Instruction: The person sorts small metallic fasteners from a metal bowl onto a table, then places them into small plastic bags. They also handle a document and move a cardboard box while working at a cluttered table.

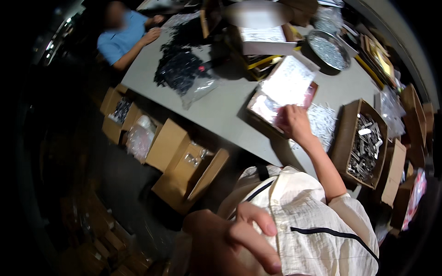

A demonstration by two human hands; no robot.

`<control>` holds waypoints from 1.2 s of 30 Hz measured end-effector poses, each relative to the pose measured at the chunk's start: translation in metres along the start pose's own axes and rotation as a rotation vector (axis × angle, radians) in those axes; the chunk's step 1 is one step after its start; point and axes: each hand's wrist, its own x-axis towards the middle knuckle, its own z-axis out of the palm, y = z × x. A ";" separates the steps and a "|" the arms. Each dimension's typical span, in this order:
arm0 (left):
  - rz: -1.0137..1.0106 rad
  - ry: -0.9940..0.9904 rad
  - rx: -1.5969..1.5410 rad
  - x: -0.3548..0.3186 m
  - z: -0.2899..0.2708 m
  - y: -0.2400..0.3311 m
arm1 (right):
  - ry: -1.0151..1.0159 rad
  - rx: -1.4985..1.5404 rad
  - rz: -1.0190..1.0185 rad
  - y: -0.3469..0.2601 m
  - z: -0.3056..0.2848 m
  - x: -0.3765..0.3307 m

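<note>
Reaching forward, my right hand (293, 123) rests with fingers curled on the edge of a flat tray of clear packets (283, 92) lying on the grey surface (221, 110), beside a pile of small white parts (322, 124). My left hand (230, 244) is loosely clenched near my white shirt (313, 221), holding nothing.
</note>
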 end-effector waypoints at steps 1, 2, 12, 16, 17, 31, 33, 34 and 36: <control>-0.019 0.037 -0.033 -0.006 0.008 0.002 | -0.021 0.046 -0.018 0.000 0.006 0.004; -0.012 0.049 -0.071 -0.009 0.012 0.000 | -0.043 0.089 -0.035 0.002 0.011 0.005; 0.093 -0.144 -0.163 0.000 0.041 -0.006 | 0.081 0.431 0.052 0.005 -0.033 -0.022; -0.362 0.327 -0.063 -0.007 0.095 0.030 | 0.207 0.958 0.291 0.007 -0.046 -0.040; -0.379 0.383 -0.084 -0.007 0.104 0.032 | 0.074 1.184 0.422 0.012 -0.050 -0.044; -0.253 -0.763 -0.287 0.022 0.074 -0.112 | 0.376 1.705 0.479 0.022 -0.149 -0.124; -0.397 -0.599 -0.021 0.019 0.087 -0.145 | 0.437 1.752 0.448 0.018 -0.160 -0.130; -0.452 -0.535 0.091 0.017 0.104 -0.164 | 0.456 1.732 0.457 0.021 -0.158 -0.135; -0.660 -0.639 -0.006 0.001 0.115 -0.199 | 0.495 1.630 0.407 0.027 -0.158 -0.141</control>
